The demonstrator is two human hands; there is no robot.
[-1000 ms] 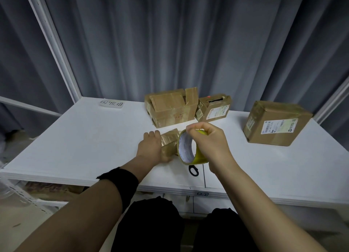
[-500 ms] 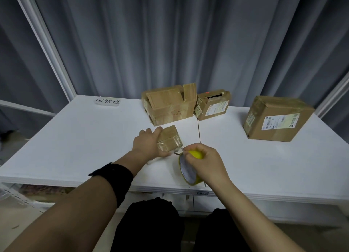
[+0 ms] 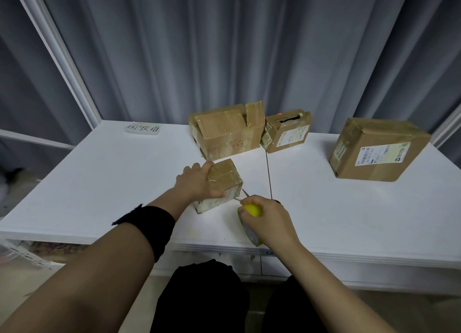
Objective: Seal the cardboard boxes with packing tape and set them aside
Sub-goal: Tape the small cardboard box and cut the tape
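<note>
Facing a pleated grey curtain (image 3: pixel 224 45) across a white tabletop (image 3: pixel 112 178), with a white frame post (image 3: pixel 62 58) slanting up at the left. Pressing a small cardboard box (image 3: pixel 224 180) down near the front middle of the tabletop with the left hand (image 3: pixel 197 185), fingers bent over its left top edge and thumb lying along the near side; wearing a black wristband (image 3: pixel 149 225) on that forearm. Gripping a yellow tape roll (image 3: pixel 250 209) in the right hand (image 3: pixel 269 218), fingers clamped round the rim, just right of the box and nearer the front edge. Holding a short strip of tape (image 3: pixel 243 195) stretched between roll and the box's near right corner. Showing three more boxes along the back: an open-flapped box (image 3: pixel 229 133) behind the small one, a labelled box (image 3: pixel 287 135) just beside it on the right, and a larger labelled box (image 3: pixel 374 150) well apart at the far right. Showing a handwritten paper note (image 3: pixel 143 128) lying at the back left.
</note>
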